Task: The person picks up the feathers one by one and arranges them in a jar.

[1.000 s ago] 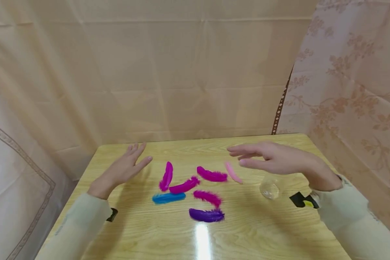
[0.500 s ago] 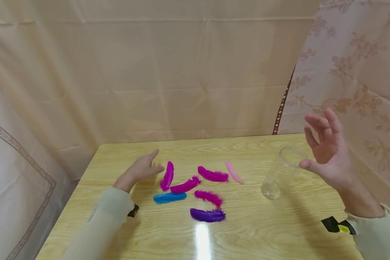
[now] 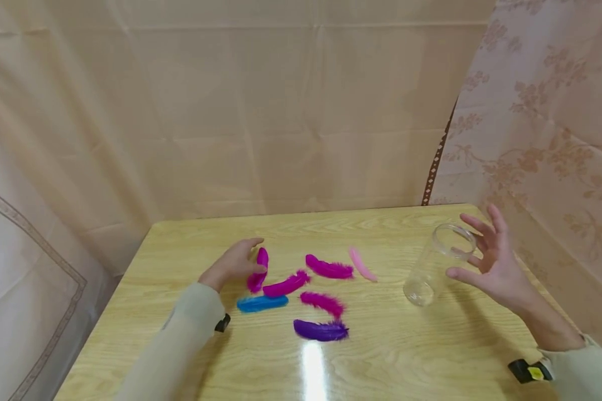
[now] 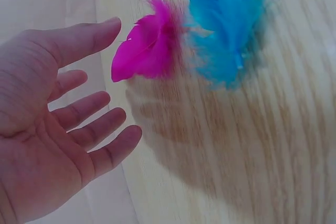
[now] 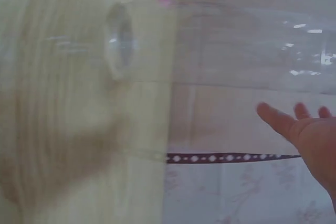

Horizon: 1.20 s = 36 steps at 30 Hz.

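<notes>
Shifted: left hand (image 3: 234,260) rightward, to leftmost magenta feather (image 3: 263,258); right hand (image 3: 500,268) outward, then down beside clear cylinder (image 3: 427,270).

A beige curtain (image 3: 281,111) hangs behind the desk (image 3: 381,356), marked by straight creases and loose folds. To the right is a paler drape (image 3: 557,139) with branches and blossoms in pinkish brown — a dark trim (image 3: 433,172) with light diamonds runs down its edge. A whitish cloth (image 3: 10,278) with a patterned band (image 3: 35,239) hangs at left. The desk is yellowish, wood-grained, round-cornered — a white glare (image 3: 313,370) streaks its near side.
</notes>
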Available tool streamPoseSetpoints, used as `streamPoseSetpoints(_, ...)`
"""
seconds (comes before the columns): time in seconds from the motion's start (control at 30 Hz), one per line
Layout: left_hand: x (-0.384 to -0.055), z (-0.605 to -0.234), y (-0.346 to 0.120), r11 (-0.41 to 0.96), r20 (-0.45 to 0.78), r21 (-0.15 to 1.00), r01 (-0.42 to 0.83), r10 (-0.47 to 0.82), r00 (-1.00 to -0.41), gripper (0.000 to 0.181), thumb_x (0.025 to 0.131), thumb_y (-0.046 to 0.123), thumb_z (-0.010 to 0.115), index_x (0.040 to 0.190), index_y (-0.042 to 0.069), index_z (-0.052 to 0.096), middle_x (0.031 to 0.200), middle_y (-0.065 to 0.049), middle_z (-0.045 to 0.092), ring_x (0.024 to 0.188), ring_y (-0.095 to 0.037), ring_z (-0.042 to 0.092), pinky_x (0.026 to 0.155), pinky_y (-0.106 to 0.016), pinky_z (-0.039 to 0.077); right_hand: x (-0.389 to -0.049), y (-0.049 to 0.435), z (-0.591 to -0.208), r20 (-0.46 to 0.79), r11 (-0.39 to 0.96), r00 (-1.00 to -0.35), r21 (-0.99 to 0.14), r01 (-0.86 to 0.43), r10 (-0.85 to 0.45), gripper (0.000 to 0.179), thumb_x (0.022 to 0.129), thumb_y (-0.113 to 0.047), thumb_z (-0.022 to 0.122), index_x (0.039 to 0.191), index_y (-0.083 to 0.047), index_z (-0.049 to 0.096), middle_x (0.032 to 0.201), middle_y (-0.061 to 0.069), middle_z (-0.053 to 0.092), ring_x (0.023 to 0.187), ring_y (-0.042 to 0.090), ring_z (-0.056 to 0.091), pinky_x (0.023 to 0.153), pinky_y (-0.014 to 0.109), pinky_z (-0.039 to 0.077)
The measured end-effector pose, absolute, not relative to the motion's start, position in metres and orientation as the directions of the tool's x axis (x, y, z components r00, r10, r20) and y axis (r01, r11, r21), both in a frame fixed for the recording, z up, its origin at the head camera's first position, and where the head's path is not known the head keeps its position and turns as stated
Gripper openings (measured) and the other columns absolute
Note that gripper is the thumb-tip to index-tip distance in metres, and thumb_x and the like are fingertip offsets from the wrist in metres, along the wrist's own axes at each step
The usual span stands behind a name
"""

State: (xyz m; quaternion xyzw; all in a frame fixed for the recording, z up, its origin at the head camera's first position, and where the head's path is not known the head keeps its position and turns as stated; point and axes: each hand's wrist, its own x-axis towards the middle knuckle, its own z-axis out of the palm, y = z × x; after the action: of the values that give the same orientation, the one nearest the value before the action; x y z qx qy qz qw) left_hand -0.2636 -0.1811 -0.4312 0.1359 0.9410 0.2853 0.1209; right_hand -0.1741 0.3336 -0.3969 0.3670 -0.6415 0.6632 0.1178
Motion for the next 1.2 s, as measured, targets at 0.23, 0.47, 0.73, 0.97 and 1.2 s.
streamPoseSetpoints(0.23, -0.271, -0.430, -0.174, 0.808, -0.200, 0.578, 0.113, 0.274, -0.941, 0.076, 0.088, 0.014, 0.081, 0.153, 0.003, 0.041, 0.151, -0.020, 0.046, 0.139, -0.041, 0.042, 0.111, -0.053, 0.039, -0.170, 0.336, -0.413, 0.368, 0.181, -0.858, -0.874, -0.451, -0.359, 0.111, 0.082, 0.027, 0.065, 0.162, -0.018, 0.004, 0.154, 0.008, 0.029, 0.131, 0.003, 0.046, 0.087, 0.024, 0.055)
streamPoseSetpoints(0.47, -0.276, -0.432, -0.174, 0.794, -0.189, 0.595, 0.121, 0.285, -0.940, 0.069, 0.089, 0.010, 0.079, 0.148, -0.003, 0.045, 0.145, -0.023, 0.052, 0.132, -0.040, 0.049, 0.110, -0.051, 0.041, -0.171, 0.332, -0.422, 0.349, 0.271, -0.868, -0.850, -0.453, -0.354, 0.103, 0.082, 0.022, 0.070, 0.159, -0.014, 0.011, 0.142, 0.001, 0.039, 0.123, 0.003, 0.056, 0.081, 0.026, 0.058)
streamPoseSetpoints(0.73, -0.280, -0.438, -0.172, 0.791, -0.188, 0.604, 0.097, 0.260, -0.947, 0.060, 0.088, 0.002, 0.078, 0.143, 0.000, 0.053, 0.132, -0.018, 0.061, 0.114, -0.032, 0.059, 0.101, -0.045, 0.050, -0.171, 0.329, -0.426, 0.344, 0.316, -0.886, -0.842, -0.438, -0.312, 0.100, 0.081, 0.017, 0.075, 0.156, -0.013, 0.016, 0.139, 0.004, 0.043, 0.117, 0.006, 0.062, 0.076, 0.030, 0.060)
streamPoseSetpoints(0.97, -0.281, -0.440, -0.168, 0.775, -0.283, 0.632, -0.004, 0.226, -0.932, 0.059, 0.089, -0.002, 0.075, 0.143, 0.006, 0.054, 0.124, -0.014, 0.062, 0.110, -0.029, 0.058, 0.098, -0.042, 0.053, -0.171, 0.332, -0.430, 0.335, 0.334, -0.889, -0.837, -0.433, -0.312, 0.099, 0.080, 0.017, 0.076, 0.155, -0.008, 0.016, 0.140, 0.008, 0.037, 0.116, 0.008, 0.063, 0.074, 0.032, 0.061)
streamPoseSetpoints(1.2, -0.286, -0.439, -0.173, 0.779, -0.301, 0.627, -0.005, 0.237, -0.924, 0.052, 0.091, 0.004, 0.075, 0.139, 0.002, 0.055, 0.132, -0.018, 0.060, 0.119, -0.033, 0.057, 0.104, -0.046, 0.048, -0.176, 0.332, -0.427, 0.347, 0.345, -0.885, -0.826, -0.445, -0.311, 0.098, 0.079, 0.017, 0.077, 0.153, -0.007, 0.019, 0.139, 0.003, 0.038, 0.113, 0.002, 0.062, 0.071, 0.034, 0.061)
